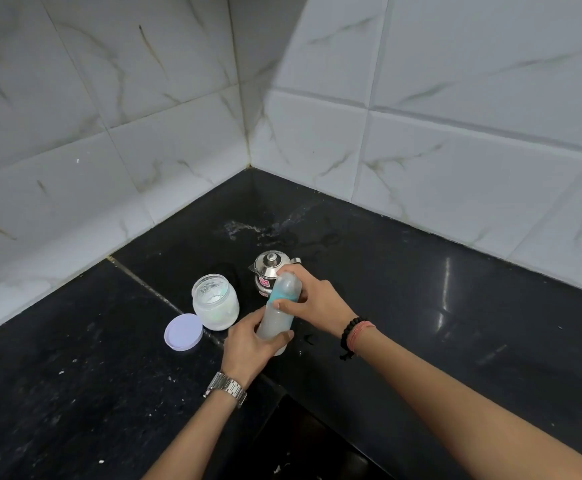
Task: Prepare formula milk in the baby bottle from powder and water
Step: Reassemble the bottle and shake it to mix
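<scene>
Baby bottle [277,318] held over the black counter [421,271], long axis near upright, top tilted slightly away toward the wall corner. Left hand [248,344] clamped around the lower body. Right hand [312,294] gripped on the top, at the blue collar and clear cap. Contents look cloudy white. Open powder jar [216,301] stands just left of the bottle, its lilac lid [183,331] flat beside it. Steel kettle [268,271] right behind the bottle.
</scene>
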